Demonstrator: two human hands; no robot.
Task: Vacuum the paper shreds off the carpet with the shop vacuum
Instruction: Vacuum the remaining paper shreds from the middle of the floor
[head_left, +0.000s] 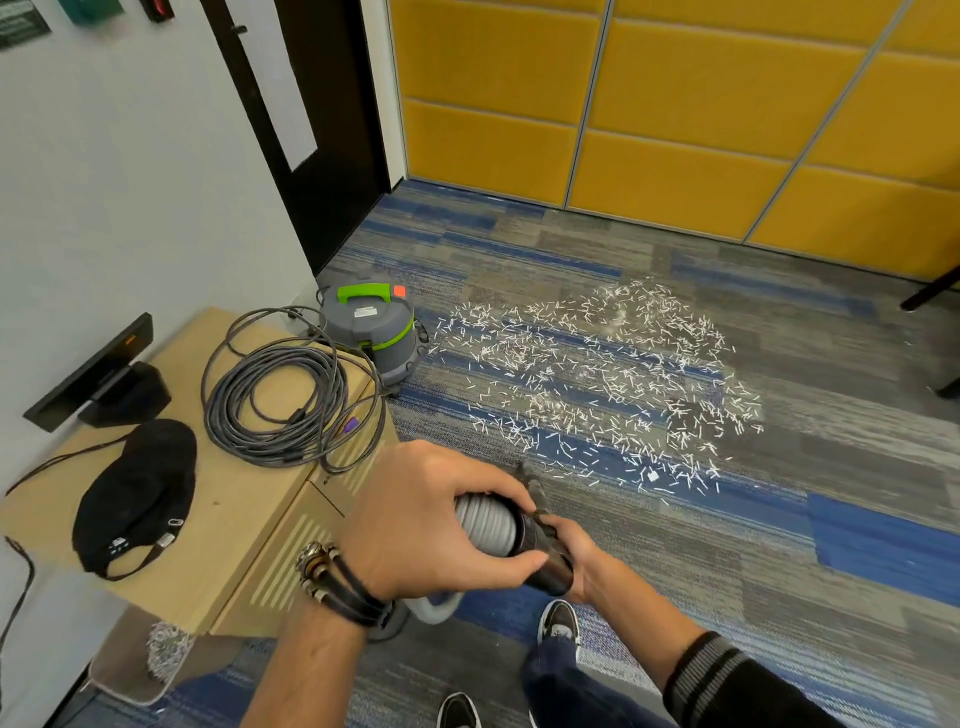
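Striped carpet (779, 571), white paper shreds (597, 384), left hand (431, 525) fingers (488, 480) curled round ribbed grey hose (483, 525), right hand (576, 561) gripping black tube (545, 556)

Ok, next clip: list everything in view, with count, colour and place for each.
shop vacuum: one, grey and green, on the carpet past the cabinet
paper shreds: many, white, scattered on the carpet right of the vacuum
carpet: one, blue and grey stripes, the floor
hose: one, grey, ribbed, in the left hand
tube: one, black, at the hose's end
cable: one coil, grey, on the cabinet
cabinet: one, light wood, left
fabric item: one, black, on the cabinet
wall panels: several, yellow, far wall
door: one, dark, far left
shoes: two, black and white, bottom edge
left hand: one, grips the hose
right hand: one, grips the tube
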